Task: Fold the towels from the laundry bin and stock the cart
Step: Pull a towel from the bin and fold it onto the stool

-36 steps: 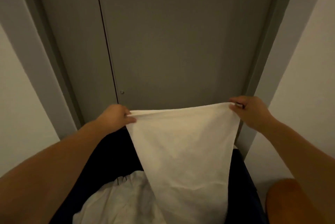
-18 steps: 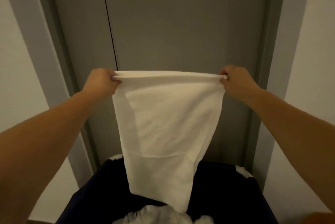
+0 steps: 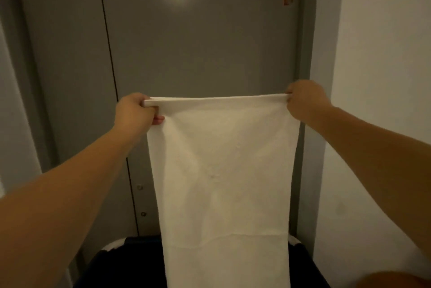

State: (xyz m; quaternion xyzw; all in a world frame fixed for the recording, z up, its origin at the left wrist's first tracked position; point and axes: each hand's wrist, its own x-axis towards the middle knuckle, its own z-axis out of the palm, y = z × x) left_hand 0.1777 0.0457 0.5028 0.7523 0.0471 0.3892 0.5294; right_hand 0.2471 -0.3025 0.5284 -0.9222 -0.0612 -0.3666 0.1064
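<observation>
A grey door [image 3: 198, 42] fills the view ahead, with a pale wall [image 3: 384, 77] to its right. In front of the door hangs the towel [image 3: 221, 182], white and spread flat as one long panel. Its top edge is pulled straight and level. Its lower end drops out of view at the bottom, in front of the far edge of the dark bin [image 3: 121, 262]. A faint line crosses the cloth low down; I cannot tell whether it is a hem or a crease. The left grip [image 3: 134, 112] clenches the top left corner, fingers curled round the rolled edge. The right grip [image 3: 305, 98] pinches the top right corner. Both arms reach forward.

By my reading, this towel is out of the bin, opened and squared up, but no fold in it is plainly made yet. It has yet to be folded and carried to the cart. The towel hides whatever is left in the bin, and the cart is not in view. So the pictures do not show how many towels are folded or stocked. The job looks far from finished.
</observation>
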